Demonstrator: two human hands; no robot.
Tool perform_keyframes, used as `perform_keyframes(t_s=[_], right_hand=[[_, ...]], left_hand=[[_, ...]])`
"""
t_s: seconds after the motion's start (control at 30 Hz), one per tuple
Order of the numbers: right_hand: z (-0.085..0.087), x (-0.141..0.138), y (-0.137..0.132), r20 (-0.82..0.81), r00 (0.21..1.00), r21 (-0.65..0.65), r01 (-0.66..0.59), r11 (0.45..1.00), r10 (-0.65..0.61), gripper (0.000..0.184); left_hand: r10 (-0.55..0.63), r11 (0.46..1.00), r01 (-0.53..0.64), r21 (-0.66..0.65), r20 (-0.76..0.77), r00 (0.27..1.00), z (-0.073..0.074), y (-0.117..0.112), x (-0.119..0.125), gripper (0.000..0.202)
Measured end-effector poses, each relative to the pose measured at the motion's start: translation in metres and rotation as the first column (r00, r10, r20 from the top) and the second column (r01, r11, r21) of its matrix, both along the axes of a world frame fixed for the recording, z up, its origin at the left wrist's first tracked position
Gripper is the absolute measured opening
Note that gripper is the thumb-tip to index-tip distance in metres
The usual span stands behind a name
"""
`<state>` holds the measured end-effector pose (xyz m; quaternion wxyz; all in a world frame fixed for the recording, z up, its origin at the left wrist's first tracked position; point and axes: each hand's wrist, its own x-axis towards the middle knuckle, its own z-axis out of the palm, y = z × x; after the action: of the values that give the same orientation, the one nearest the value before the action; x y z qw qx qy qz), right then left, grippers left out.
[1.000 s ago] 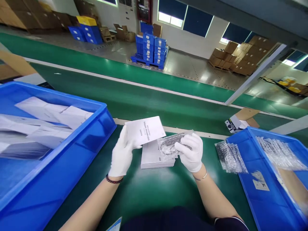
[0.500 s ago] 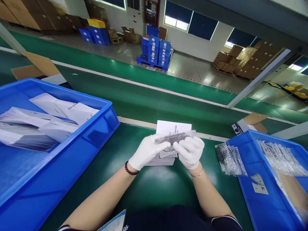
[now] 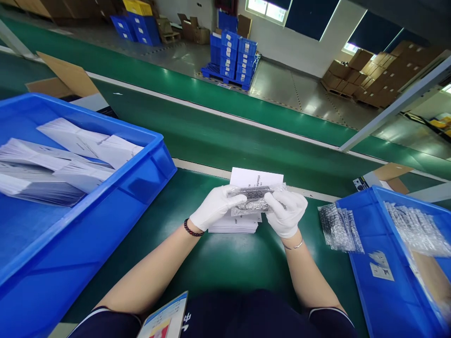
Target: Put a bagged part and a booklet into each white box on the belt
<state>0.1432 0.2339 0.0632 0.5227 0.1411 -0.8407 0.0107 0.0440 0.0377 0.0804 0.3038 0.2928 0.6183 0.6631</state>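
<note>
Between my two white-gloved hands is a bubble-wrap pouch (image 3: pixel 256 193) with something dark inside; what it is I cannot make out. My left hand (image 3: pixel 217 205) pinches the pouch's left end, thumb on top. The right end is gripped by my right hand (image 3: pixel 287 213), its fingers bent over the plastic. Below the pouch, a stack of white printed booklets (image 3: pixel 232 228) lies on the green work surface, partly covered by my hands. A white printed sheet (image 3: pixel 255 177) shows behind the pouch.
At left stands a big blue bin (image 3: pixel 141 183) holding folded white papers (image 3: pixel 66 164). A second blue bin (image 3: pixel 366 225) at right contains bubble-wrap pouches (image 3: pixel 417 230); several more pouches (image 3: pixel 340 227) hang over its near-left edge. Open cartons (image 3: pixel 70 80) sit behind the bins. A metal post (image 3: pixel 394 105) rises at right.
The pouch has been turned to lie flatter, showing more of its dark content. My right hand has shifted slightly right along it. The camera view has tilted down a little.
</note>
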Motion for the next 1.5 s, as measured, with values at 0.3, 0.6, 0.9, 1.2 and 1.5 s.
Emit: perform_keyframes(t_s=[0.3,0.6,0.9,1.2,1.5], right_hand=[[-0.001,0.0,0.001,0.043,0.999,-0.011,-0.011,1.0,0.011,0.057],[-0.01,-0.002,0.008,0.088,0.993,-0.079,-0.076,0.994,0.083,0.051],[-0.01,-0.003,0.006,0.101,0.992,-0.091,-0.064,0.994,0.073,0.042],[-0.012,-0.003,0.007,0.116,0.992,-0.05,-0.044,0.998,0.05,0.051],[-0.008,-0.003,0.004,0.093,0.994,-0.021,-0.053,0.998,0.055,0.058]], left_hand=[[-0.012,1.0,0.012,0.006,-0.015,1.0,-0.008,0.002,-0.004,0.041],[-0.001,1.0,0.001,-0.011,0.007,1.0,-0.011,0.004,-0.005,0.041],[0.016,1.0,-0.016,0.02,-0.004,1.0,-0.013,0.004,-0.004,0.041],[0.023,0.999,-0.025,-0.025,-0.076,0.997,-0.013,0.003,-0.005,0.042],[0.058,0.996,-0.067,-0.057,-0.138,0.989,-0.017,0.003,-0.005,0.037]])
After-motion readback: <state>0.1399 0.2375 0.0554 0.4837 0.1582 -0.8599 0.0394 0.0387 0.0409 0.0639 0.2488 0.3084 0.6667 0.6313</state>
